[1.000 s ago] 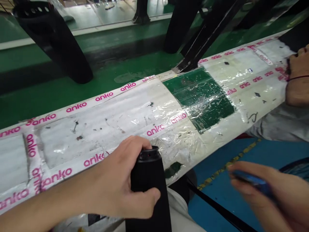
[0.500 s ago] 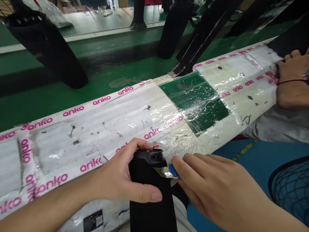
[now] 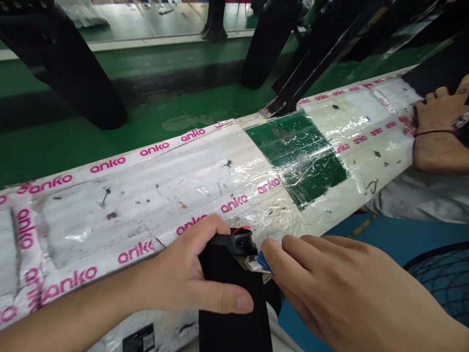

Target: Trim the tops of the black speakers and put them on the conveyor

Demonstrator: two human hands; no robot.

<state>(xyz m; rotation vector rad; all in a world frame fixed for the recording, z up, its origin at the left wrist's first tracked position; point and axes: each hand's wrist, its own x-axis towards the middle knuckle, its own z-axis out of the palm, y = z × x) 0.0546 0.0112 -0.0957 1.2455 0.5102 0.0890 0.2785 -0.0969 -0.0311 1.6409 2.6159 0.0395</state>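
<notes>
A long black column-like part (image 3: pixel 234 322) points down toward my lap. At its upper end sits a dark grey cap (image 3: pixel 231 243) with round holes, and a red wire (image 3: pixel 242 228) shows at the opening. My left hand (image 3: pixel 205 274) is wrapped around this end, its thumb lying across the black face and its fingertips behind the cap. Closed in my right hand (image 3: pixel 326 278) is a blue utility knife (image 3: pixel 262 262), mostly hidden by the fingers. Its metal tip touches the part just below the cap, beside a small olive patch.
The plastic-covered bench edge (image 3: pixel 176 171) bears pink "anko" tape. Beyond it, several black columns (image 3: pixel 80 78) stand over a green surface (image 3: pixel 164 105). Another person's hand (image 3: pixel 437 110) rests at the right. A dark mesh basket (image 3: pixel 445 278) stands at the lower right.
The view has shifted slightly. The black part and both hands sit a little lower and farther right in view; both holds are the same, with the knife tip still below the cap.
</notes>
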